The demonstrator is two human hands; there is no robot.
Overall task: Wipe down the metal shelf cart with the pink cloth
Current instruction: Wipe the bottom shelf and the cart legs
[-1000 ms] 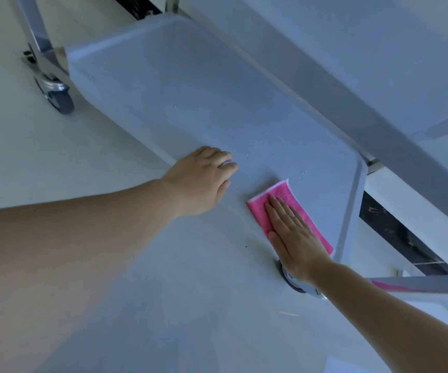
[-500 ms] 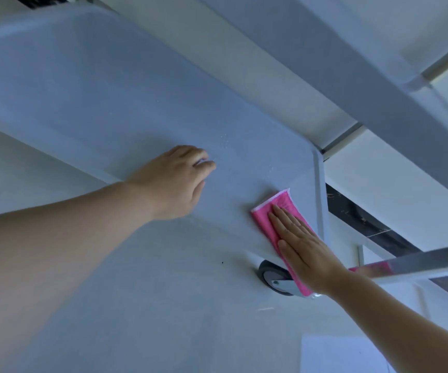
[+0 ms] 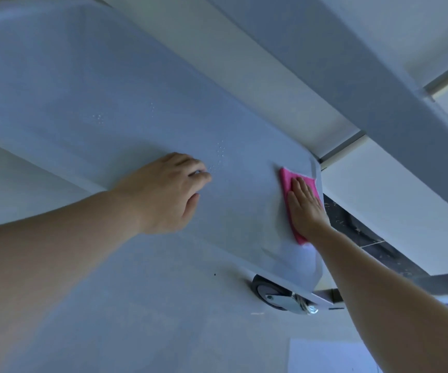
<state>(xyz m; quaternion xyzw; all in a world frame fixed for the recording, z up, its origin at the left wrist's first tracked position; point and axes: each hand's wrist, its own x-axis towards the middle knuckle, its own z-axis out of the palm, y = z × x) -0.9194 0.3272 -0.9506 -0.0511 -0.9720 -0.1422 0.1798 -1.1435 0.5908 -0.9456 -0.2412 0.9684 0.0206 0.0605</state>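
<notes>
The cart's bottom metal shelf (image 3: 109,109) fills the upper left of the head view, with small water droplets (image 3: 220,150) on it. A pink cloth (image 3: 287,181) lies flat near the shelf's right rim. My right hand (image 3: 304,208) presses on the cloth with straight fingers, covering most of it. My left hand (image 3: 169,192) rests on the shelf near its front edge, fingers loosely curled and holding nothing.
A higher shelf of the cart (image 3: 365,84) overhangs at the upper right. A caster wheel (image 3: 274,293) sits under the shelf's near right corner. Pale floor (image 3: 136,305) spreads below, with a dark strip of floor (image 3: 362,235) to the right.
My right hand has slid the pink cloth farther along the shelf toward its right rim. The view has swung so the caster now shows fully. My left hand has stayed on the shelf.
</notes>
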